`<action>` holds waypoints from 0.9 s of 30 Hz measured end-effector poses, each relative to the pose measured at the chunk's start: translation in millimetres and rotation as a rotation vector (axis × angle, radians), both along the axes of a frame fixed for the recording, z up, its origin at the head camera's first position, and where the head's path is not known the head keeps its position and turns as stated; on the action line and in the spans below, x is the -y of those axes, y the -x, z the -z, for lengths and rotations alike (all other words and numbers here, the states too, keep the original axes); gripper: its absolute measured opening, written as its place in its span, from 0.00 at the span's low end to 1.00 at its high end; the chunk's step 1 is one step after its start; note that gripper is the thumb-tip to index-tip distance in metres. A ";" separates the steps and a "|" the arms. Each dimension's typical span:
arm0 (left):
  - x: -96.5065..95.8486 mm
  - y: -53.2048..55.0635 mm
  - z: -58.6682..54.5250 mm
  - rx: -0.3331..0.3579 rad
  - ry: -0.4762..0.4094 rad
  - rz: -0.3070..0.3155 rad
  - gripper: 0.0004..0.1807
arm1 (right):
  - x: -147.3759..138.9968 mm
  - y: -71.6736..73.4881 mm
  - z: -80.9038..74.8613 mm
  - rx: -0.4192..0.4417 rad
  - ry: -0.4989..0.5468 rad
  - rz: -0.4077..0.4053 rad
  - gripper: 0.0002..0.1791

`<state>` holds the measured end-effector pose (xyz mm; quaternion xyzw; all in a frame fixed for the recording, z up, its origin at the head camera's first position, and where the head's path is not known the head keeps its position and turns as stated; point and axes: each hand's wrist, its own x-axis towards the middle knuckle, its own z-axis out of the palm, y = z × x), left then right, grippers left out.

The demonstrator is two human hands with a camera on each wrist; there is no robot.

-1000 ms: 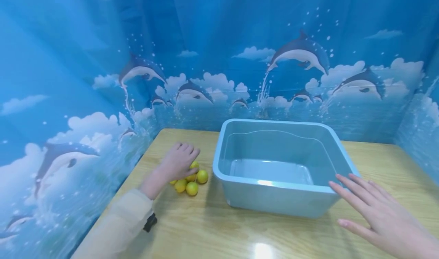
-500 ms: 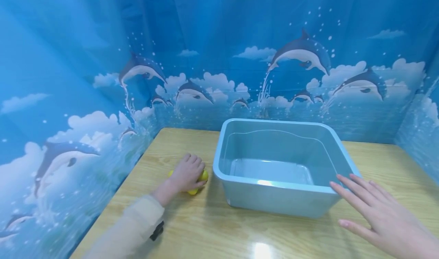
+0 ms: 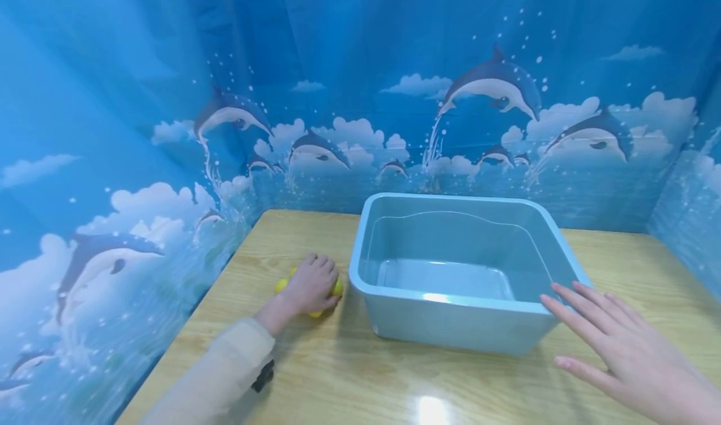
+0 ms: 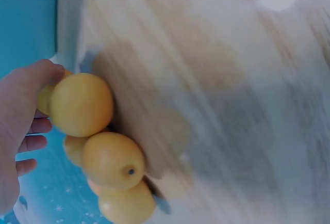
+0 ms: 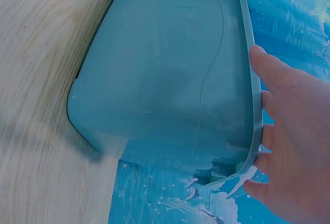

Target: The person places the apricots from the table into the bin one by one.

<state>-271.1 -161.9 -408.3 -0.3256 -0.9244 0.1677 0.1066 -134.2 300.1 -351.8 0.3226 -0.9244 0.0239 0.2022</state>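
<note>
In the head view my left hand (image 3: 310, 285) reaches down over a small cluster of lemons left of the bin, covering most of them. It grips one lemon (image 3: 337, 288) on the side toward the bin. The left wrist view shows the thumb and curled fingers about that lemon (image 4: 44, 100), partly hidden behind another lemon (image 4: 81, 105). More lemons (image 4: 113, 160) lie bunched below it. My right hand (image 3: 625, 350), fingers straight and spread, touches the near right rim of the light blue plastic bin (image 3: 456, 328). Nothing is held in that hand.
The bin stands on a wood-grain table (image 3: 360, 387) and its inside floor shows bare. A blue curtain (image 3: 360, 68) printed with dolphins hangs behind and at both sides. A black object (image 3: 263, 376) shows beneath the left sleeve (image 3: 225, 362).
My left hand has come down and slightly right onto the lemons and closed on one, hiding most of the cluster. The right hand and the bin have stayed in place.
</note>
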 end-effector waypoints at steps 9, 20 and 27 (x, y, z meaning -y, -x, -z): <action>-0.2 2.1 -33.7 -0.091 -0.199 -0.007 0.18 | 0.4 -1.8 0.1 0.013 -0.015 0.024 0.47; 4.0 16.8 -74.5 -0.278 -0.190 0.032 0.19 | 1.1 -3.5 1.1 0.034 -0.005 0.036 0.46; -1.0 25.8 -97.4 -0.388 -0.227 0.071 0.17 | 1.0 -2.9 0.2 0.031 -0.003 0.031 0.46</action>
